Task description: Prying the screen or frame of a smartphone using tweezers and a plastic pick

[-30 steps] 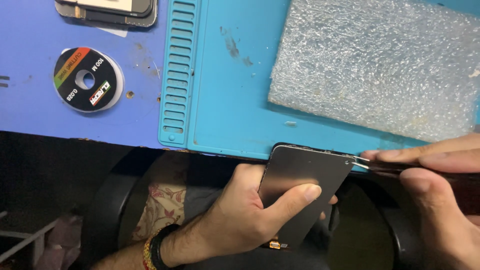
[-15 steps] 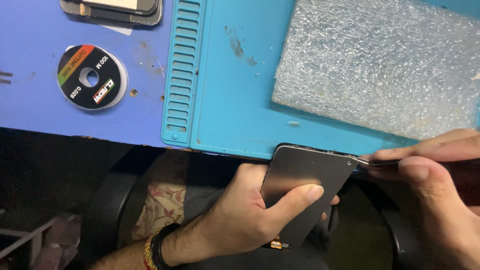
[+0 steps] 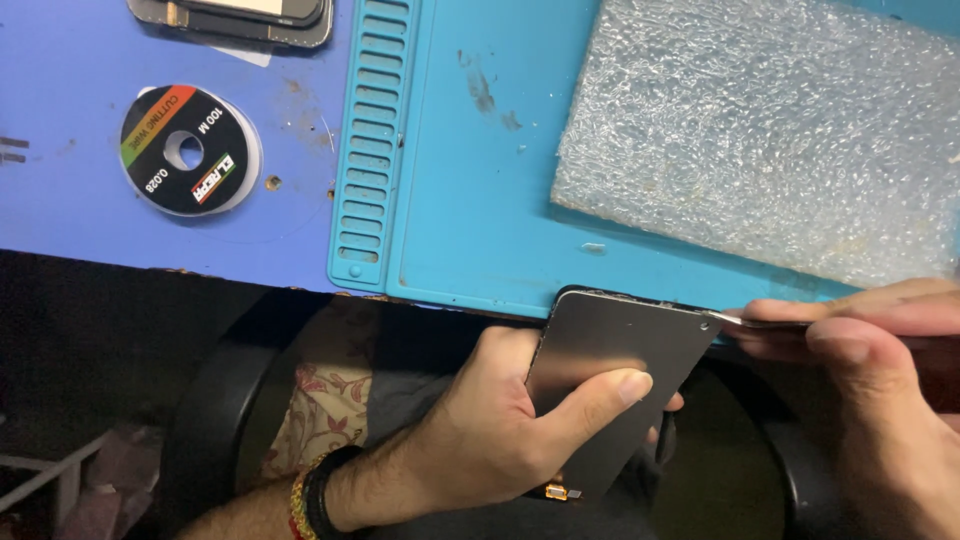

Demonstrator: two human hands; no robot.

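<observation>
My left hand grips a dark grey phone screen panel, thumb across its face, holding it just off the front edge of the teal work mat. A small connector shows at the panel's bottom end. My right hand pinches a thin metal blade tool whose tip touches the panel's upper right corner.
A sheet of bubble wrap lies on the mat's right part. On the blue table to the left sit a round black spool of cutting wire and a phone frame at the top edge. A dark chair is below.
The view shifted slightly; the panel and both hands keep nearly the same pose, with the blade tip still at the panel's corner.
</observation>
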